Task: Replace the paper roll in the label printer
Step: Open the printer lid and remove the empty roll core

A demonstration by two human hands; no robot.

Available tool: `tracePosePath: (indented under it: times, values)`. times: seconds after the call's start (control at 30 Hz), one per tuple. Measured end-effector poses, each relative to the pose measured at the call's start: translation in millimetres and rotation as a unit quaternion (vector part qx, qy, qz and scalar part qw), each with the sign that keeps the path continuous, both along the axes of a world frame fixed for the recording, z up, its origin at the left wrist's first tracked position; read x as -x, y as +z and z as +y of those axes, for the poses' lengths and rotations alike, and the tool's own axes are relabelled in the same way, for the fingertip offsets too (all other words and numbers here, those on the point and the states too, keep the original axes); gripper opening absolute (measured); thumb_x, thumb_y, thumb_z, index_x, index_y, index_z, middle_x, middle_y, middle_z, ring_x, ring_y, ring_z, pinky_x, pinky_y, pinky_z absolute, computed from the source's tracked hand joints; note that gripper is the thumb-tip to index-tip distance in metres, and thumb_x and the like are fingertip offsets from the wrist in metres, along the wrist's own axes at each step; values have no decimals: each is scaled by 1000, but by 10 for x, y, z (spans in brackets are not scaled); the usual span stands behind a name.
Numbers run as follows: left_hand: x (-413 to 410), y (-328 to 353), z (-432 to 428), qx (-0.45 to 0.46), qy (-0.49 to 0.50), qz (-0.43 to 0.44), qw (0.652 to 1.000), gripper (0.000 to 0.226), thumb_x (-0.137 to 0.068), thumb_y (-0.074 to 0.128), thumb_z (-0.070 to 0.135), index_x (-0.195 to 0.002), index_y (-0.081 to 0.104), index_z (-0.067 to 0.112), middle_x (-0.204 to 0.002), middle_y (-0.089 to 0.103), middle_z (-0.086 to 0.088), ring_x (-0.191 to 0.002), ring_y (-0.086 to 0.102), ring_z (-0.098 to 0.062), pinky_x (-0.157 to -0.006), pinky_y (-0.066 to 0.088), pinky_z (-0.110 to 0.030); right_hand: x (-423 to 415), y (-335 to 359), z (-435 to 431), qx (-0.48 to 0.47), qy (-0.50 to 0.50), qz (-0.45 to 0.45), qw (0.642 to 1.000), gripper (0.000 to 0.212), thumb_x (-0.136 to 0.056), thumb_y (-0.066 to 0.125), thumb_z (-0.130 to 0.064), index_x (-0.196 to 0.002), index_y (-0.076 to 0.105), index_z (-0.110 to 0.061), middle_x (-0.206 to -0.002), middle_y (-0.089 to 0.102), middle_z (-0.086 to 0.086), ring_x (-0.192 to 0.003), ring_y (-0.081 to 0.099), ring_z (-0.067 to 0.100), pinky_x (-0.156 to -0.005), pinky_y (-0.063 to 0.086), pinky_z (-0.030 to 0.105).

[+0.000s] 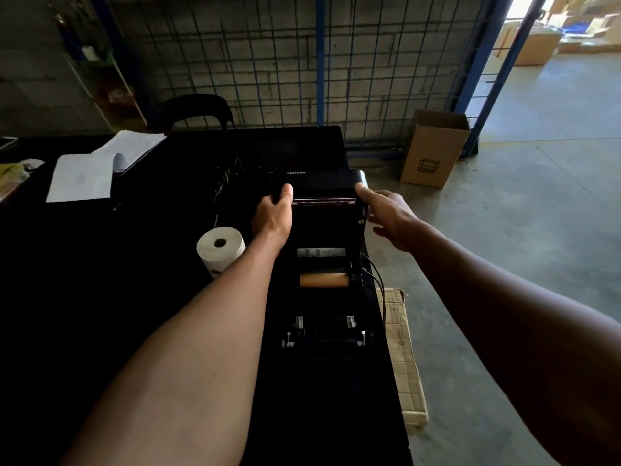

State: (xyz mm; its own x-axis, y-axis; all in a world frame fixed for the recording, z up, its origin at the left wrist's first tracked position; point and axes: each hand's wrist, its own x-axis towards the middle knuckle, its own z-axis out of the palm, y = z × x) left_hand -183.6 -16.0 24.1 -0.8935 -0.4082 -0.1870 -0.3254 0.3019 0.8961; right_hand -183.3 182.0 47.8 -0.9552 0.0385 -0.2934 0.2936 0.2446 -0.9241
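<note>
Standing at the right end of a black table (100, 297): one label printer (324, 297), black, cover (322, 183) swung up and back, inside exposed.

- Writing: "Xprinter" in pale letters on the raised cover. One white sticker (321, 252) on the cover's inner face; its print is too small to read.
- Inside the printer: one brown cardboard core (323, 280) lying crosswise in the paper bay, with no paper seen on it. Two pale guide tabs nearer the front, and a roller bar with two white ends below them.
- One white paper roll (221, 250), full, standing on the table just left of the printer, hollow centre facing up and toward the camera.
- Two thin black cables (376, 274) leaving the printer's right side.
- Left hand (274, 213): one, curled around the left edge of the raised cover, thumb uppermost, gripping it.
- Right hand (389, 216): one, thumb tip touching the cover's right corner, remaining fingers loose and half spread away from the printer.
- Loose white sheets of paper (84, 176): at least two, at the far left of the table.
- One open cardboard box (433, 149) on the concrete floor, a line drawing of a box printed on its side.
- One flattened piece of cardboard (403, 348) on the floor beside the table's right edge.
- One wire-mesh partition with blue posts (319, 62) behind the table.
</note>
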Motion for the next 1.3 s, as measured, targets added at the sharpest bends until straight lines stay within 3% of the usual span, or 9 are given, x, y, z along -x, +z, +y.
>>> tracePosePath:
  times: [0.17,0.27,0.33,0.43,0.57,0.8,0.97,1.13,1.3]
  values:
    - [-233,-220,-66,27,53,2,998,43,-99,38,37,-122,58,6,-116,66,-14,-93,59,-30,-74,40,-33,-244,-264,98,-52,-25,1,998,30,-101,50,-40,-100,62,-13,-90,62,3,-90,61,23,-91,55,46]
    - [-475,-440,-147,97,26,-37,994,32,-96,46,16,-123,62,12,-117,66,-9,-104,60,-30,-87,48,-35,-423,-539,161,-126,2,-24,992,24,-100,56,-20,-114,66,-5,-91,66,6,-83,63,21,-71,56,34]
    - [-628,-631,-207,151,-27,-68,986,35,-92,52,10,-125,63,13,-122,67,-11,-112,62,-32,-96,51,-38,-538,-712,170,-171,23,-38,984,21,-97,60,-13,-115,67,-3,-89,65,8,-69,59,17,-56,45,25]
    - [-768,-855,-280,189,-79,-102,973,34,-88,64,15,-122,65,16,-115,71,-10,-105,67,-30,-92,55,-38,-675,-899,142,-216,38,-51,974,18,-94,65,-13,-109,70,-7,-95,67,11,-64,56,15,-53,45,25]
    - [-819,-972,-288,199,-121,-105,967,40,-85,74,25,-123,65,16,-110,73,-8,-104,68,-27,-90,55,-35,-760,-991,61,-283,73,-35,956,15,-91,63,-8,-102,72,-6,-101,70,15,-79,63,25,-71,55,34]
    - [-664,-939,-200,239,-172,-57,954,57,-82,78,22,-135,59,20,-111,72,-8,-107,66,-29,-96,53,-40,-709,-956,-47,-320,111,25,941,49,-88,67,-8,-135,58,-14,-122,66,18,-102,66,36,-87,57,41]
    - [-571,-968,-125,261,-213,-50,940,55,-85,76,23,-136,58,19,-116,71,-8,-110,65,-29,-96,50,-37,-590,-994,-73,-320,138,33,937,45,-89,71,-12,-132,61,-17,-129,66,15,-109,66,34,-94,56,46]
    - [-480,-1025,-90,290,-221,-63,929,39,-84,77,24,-121,67,15,-112,71,-11,-107,66,-32,-91,52,-36,-484,-1097,-63,-340,153,24,928,40,-89,72,-19,-129,64,-20,-126,67,14,-105,66,33,-88,56,39]
    - [-435,-1039,-109,323,-242,-60,913,31,-85,76,26,-110,70,8,-106,71,-13,-103,67,-33,-86,51,-37,-408,-1174,4,-333,175,31,926,42,-90,72,-23,-131,63,-21,-123,67,11,-101,63,30,-78,44,31]
